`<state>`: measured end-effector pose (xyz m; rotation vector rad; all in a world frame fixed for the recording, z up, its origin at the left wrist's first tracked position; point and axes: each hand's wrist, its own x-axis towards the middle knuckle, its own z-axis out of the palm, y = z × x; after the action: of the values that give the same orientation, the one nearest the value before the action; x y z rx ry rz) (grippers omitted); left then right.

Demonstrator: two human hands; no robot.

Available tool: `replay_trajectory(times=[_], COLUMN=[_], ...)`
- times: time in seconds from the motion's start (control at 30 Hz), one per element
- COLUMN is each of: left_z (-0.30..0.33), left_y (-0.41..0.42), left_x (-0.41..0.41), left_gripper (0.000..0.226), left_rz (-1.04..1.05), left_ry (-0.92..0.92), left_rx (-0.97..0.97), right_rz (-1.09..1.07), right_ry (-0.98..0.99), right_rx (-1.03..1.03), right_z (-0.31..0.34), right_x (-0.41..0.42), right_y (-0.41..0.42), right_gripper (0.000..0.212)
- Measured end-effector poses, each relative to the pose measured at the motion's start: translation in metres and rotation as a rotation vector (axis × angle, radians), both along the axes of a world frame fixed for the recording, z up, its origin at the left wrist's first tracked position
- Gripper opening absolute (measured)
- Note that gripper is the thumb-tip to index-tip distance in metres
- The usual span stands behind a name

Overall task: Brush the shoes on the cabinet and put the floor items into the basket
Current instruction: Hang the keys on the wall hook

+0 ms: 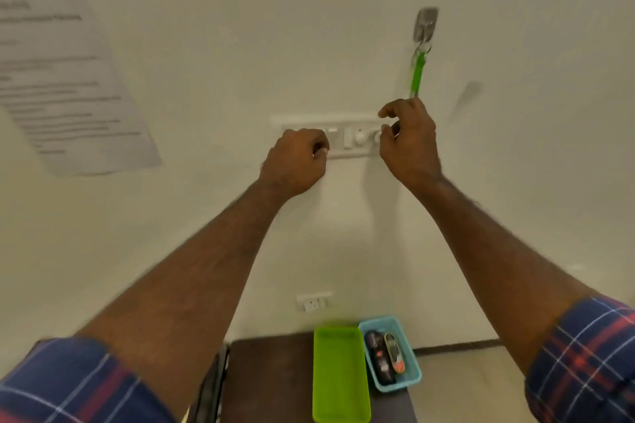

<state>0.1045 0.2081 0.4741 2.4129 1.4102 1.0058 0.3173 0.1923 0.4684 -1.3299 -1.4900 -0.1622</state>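
I face a pale wall with both arms raised. A green-handled item (418,74) hangs from a metal wall hook (426,26). My right hand (409,141) is just below its lower end, fingers loosely curled and thumb and forefinger apart, with nothing visibly held. My left hand (295,161) is curled into a fist in front of the white switch panel (354,139), and nothing shows in it. Low in the view the dark cabinet top (271,378) carries a blue basket (409,378) holding a few small dark items. No shoes are in view.
An empty green tray (340,374) lies beside the blue basket on the cabinet. A white wall socket (313,302) sits above the cabinet. A printed paper sheet (65,86) is stuck to the wall at the left. Pale floor (460,385) shows right of the cabinet.
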Motion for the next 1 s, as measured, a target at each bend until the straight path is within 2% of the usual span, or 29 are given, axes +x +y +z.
replay_trajectory(times=[0.33, 0.63, 0.77, 1.0], left_z=[-0.153, -0.267, -0.314, -0.396], left_y=[-0.103, -0.183, -0.200, -0.211], left_x=[-0.139, -0.258, -0.276, -0.253], left_gripper=[0.014, 0.017, 0.018, 0.021], left_rz=[0.222, 0.315, 0.330, 0.426], left_ry=[-0.026, -0.078, -0.081, -0.045], left_rx=[-0.277, -0.480, -0.522, -0.692], right_rz=[0.339, 0.521, 0.534, 0.649], right_ry=[-0.170, -0.378, -0.456, -0.415], right_rx=[-0.429, -0.739, -0.850, -0.894], right_z=[-0.190, -0.283, -0.323, -0.414], right_x=[-0.147, -0.266, -0.289, -0.288], right_y=[-0.064, -0.147, -0.159, -0.151], right_gripper=[0.019, 0.021, 0.015, 0.014])
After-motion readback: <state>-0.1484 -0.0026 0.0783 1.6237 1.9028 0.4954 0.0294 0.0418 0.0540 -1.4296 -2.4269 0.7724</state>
